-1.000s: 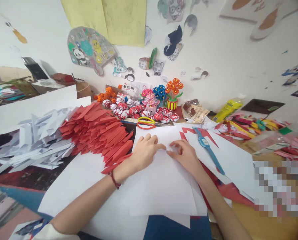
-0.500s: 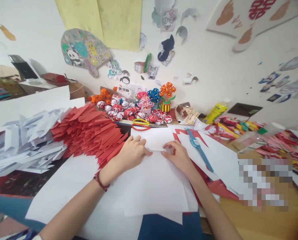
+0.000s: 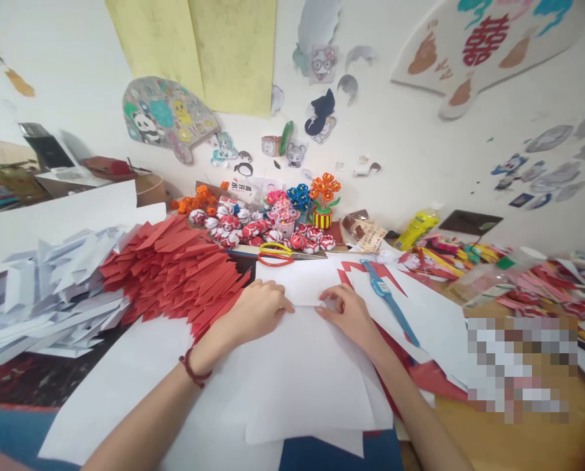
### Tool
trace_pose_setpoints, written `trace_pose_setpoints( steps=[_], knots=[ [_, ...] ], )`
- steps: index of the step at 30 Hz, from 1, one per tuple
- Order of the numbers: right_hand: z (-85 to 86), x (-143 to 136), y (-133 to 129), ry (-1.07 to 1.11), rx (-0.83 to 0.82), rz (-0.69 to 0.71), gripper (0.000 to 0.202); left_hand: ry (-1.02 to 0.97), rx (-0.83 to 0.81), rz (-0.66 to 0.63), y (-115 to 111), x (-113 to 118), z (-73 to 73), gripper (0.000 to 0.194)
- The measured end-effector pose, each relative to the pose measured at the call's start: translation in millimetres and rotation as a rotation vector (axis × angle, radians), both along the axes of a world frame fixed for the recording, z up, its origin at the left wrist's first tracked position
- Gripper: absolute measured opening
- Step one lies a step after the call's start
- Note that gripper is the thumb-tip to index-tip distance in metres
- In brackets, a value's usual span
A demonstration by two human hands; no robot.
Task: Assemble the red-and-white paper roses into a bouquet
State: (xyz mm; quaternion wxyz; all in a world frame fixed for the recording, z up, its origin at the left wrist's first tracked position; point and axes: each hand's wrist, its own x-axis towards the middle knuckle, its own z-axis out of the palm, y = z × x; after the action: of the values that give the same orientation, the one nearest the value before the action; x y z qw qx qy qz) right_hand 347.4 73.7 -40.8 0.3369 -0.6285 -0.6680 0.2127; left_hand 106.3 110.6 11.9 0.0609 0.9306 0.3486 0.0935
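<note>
A small piece of white paper [image 3: 303, 288] lies between my hands, its near edge running straight across from one to the other. My left hand [image 3: 259, 309] is closed, with thumb and bent fingers gripping the paper's left end. At the right end, my right hand [image 3: 347, 314] pinches the paper between thumb and forefinger. Beneath both hands are larger white sheets [image 3: 307, 386], overlapping one another. Beyond the paper rests a pair of scissors [image 3: 277, 254] with yellow and red handles.
Folded red papers [image 3: 172, 271] and folded white papers [image 3: 52, 288] are heaped at left. Red-and-white paper balls [image 3: 231, 222] and a striped flower pot [image 3: 322, 218] stand by the wall. A blue watch [image 3: 385, 288] lies on sheets at right, near a yellow bottle [image 3: 417, 229].
The view has shifted slightly, so the scene sits a little lower. Both hands stay at the paper's ends, with only small finger movement.
</note>
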Motion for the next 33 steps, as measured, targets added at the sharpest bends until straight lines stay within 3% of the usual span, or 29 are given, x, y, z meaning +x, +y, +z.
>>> trace_pose_setpoints(
  steps=[5,12,21,25,33],
  knots=[
    [-1.3,-1.0,-1.4,-0.006,0.004,0.011,0.019,-0.099,0.132,0.12,5.6,20.3,-7.0,0.021],
    [-1.0,-1.7,-4.0,-0.004,0.021,0.021,0.018,-0.012,0.146,0.068,9.0,36.3,-30.8,0.015],
    [0.7,3.4,-0.3,0.003,0.075,0.102,0.001,0.007,0.119,0.011,11.0,36.4,-30.5,0.008],
    [0.0,4.8,-1.4,-0.032,0.16,0.183,0.007,0.027,0.136,-0.024,12.6,30.4,-29.6,0.005],
    [0.1,8.3,-8.6,-0.38,0.407,0.308,0.02,0.098,0.316,-0.146,6.6,23.7,-26.4,0.01]
  ],
)
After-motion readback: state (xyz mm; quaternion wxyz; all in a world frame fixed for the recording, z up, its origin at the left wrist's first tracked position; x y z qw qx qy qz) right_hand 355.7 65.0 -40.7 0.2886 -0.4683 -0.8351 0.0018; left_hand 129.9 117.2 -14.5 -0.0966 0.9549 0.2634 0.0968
